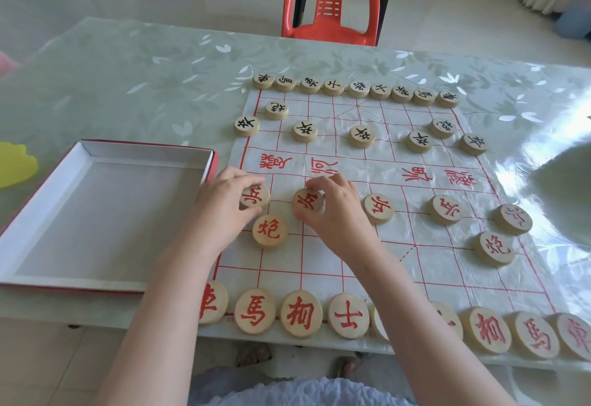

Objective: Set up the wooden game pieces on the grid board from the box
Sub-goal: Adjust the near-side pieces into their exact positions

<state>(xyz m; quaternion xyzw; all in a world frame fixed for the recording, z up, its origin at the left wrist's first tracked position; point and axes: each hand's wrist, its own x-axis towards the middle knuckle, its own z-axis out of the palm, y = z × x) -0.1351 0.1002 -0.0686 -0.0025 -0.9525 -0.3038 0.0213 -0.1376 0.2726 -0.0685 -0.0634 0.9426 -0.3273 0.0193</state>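
A white plastic grid board (358,255) with red lines lies on the table. Round wooden pieces with black characters (361,136) fill its far rows, and red-lettered pieces (300,313) line the near edge. My left hand (224,207) pinches a red soldier piece (255,196) at the board's left edge. My right hand (335,210) pinches the neighbouring red soldier piece (307,201). A red cannon piece (269,231) sits just below, between my hands. The open box (105,213), white inside with no pieces in it, lies left of the board.
A red plastic chair (332,2) stands beyond the table's far edge. A yellow object (16,164) lies at the far left of the table. Something pale and blurred (563,181) intrudes at the right edge. The table's near edge runs just under the red back row.
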